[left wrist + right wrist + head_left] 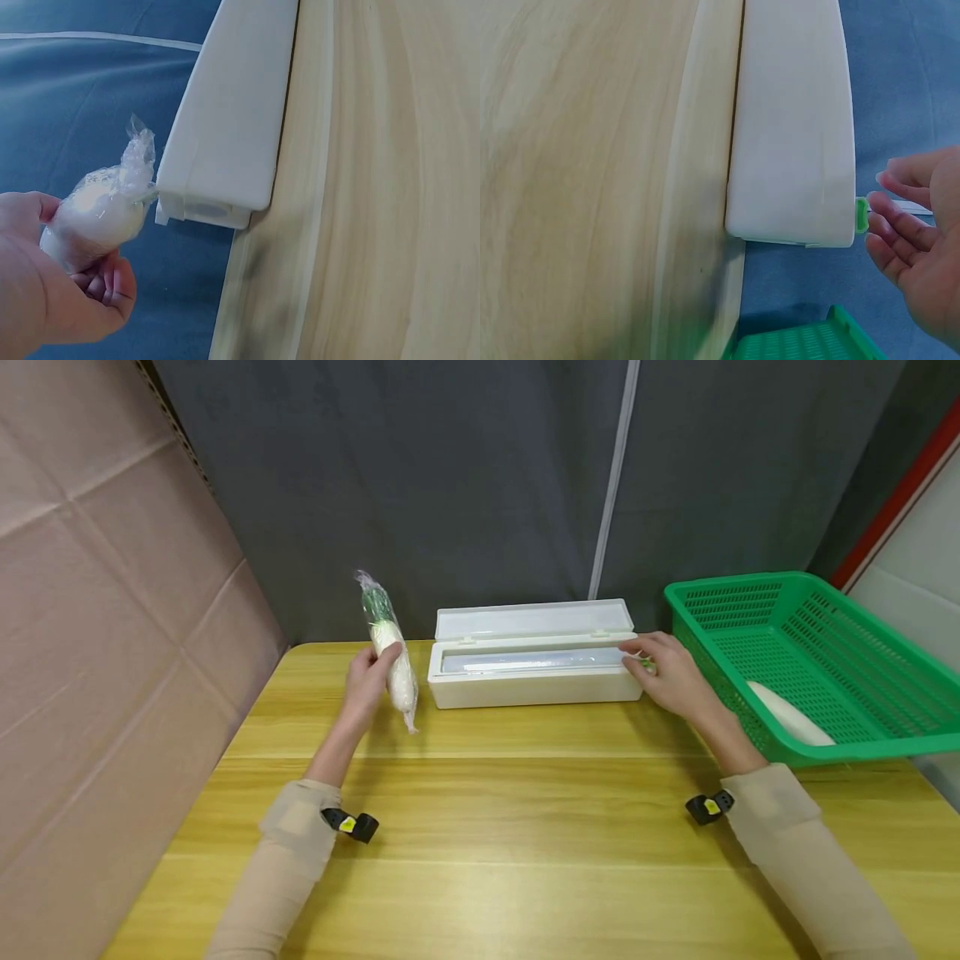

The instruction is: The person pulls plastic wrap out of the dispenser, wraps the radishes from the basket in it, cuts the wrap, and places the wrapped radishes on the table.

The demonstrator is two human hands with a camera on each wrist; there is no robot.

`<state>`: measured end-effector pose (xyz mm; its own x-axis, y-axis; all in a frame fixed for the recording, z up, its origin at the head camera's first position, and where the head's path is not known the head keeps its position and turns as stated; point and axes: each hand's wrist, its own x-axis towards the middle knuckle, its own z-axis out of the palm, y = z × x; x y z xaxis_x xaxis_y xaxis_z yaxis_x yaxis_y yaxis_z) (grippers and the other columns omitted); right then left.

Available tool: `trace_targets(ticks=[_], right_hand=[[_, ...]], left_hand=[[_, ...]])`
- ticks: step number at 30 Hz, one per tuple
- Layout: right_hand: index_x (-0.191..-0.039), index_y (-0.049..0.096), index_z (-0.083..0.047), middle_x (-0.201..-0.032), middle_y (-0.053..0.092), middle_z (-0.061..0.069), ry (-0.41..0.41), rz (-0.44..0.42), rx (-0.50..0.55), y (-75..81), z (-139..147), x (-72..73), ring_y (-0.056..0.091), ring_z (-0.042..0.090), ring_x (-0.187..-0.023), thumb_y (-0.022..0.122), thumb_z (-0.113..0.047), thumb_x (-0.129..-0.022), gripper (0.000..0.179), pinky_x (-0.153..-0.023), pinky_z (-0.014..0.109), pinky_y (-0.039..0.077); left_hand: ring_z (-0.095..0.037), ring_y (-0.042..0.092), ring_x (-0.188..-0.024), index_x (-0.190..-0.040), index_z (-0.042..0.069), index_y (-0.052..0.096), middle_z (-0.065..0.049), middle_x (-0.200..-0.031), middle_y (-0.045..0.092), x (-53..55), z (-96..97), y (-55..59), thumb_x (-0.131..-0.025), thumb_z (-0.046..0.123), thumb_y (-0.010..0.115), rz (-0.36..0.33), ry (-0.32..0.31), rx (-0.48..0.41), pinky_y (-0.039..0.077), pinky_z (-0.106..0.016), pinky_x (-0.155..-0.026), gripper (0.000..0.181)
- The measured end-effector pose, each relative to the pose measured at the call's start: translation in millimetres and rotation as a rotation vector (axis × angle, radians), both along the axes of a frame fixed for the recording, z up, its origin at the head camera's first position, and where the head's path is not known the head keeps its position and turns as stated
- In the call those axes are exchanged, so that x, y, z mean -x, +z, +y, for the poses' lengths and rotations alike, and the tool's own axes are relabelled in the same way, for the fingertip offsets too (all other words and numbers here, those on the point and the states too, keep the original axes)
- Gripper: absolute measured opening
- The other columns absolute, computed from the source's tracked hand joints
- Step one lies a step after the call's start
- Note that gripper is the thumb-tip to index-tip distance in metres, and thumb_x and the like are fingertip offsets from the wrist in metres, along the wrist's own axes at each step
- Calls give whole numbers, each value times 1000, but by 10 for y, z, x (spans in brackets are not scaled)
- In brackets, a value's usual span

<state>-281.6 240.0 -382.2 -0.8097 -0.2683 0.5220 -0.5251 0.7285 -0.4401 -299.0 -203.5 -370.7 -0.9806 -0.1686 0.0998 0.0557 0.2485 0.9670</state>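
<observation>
My left hand grips a white radish with a green top, wrapped in clear film twisted at both ends. It is raised and tilted beside the left end of a white cling film box. In the left wrist view the film-wrapped radish end sits between thumb and curled fingers. My right hand is over the box's right end, thumb and fingertips apart and loosely bent. Right by these fingertips is a small green slider. The box's lid stands raised at the back, with film showing inside.
A green plastic basket stands to the right, close to my right forearm, with another white radish inside. Beneath everything is a wooden table. A dark curtain hangs behind, and a pale padded wall borders the left.
</observation>
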Motion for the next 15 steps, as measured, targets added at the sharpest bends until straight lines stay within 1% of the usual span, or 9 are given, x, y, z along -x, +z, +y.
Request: trace_targets(ticks=[3,7,11,15], right_hand=[[-116,68,8,-116,61,27,0,-11,-8,-16,21,9,58,42,-99,64,-5,-98,23,-85,55,47],[-115,68,8,-117,61,28,-2,-19,-19,-40,48,28,57,42,-100,65,-6,-98,22,-87,56,46],[-114,69,7,-117,61,29,-2,-21,-31,-63,61,49,56,43,-103,67,-7,-97,22,-90,58,44],[-113,69,7,-117,61,29,-8,-30,-40,-75,63,67,54,44,-108,71,-9,-95,24,-94,59,42]], left_hand=[[-21,54,-90,-121,-8,58,-14,-105,59,17,-62,-17,-98,42,60,-39,4,72,46,-30,-82,55],[-24,55,-90,-122,-6,59,-17,-108,59,32,-152,-47,-97,44,61,-73,23,185,48,-32,-79,57],[-24,55,-86,-119,-5,60,-17,-105,59,48,-249,-99,-95,48,62,-81,49,281,48,-32,-74,58],[-24,57,-80,-111,-5,62,-17,-99,61,65,-347,-143,-95,47,64,-68,78,368,48,-31,-69,54]])
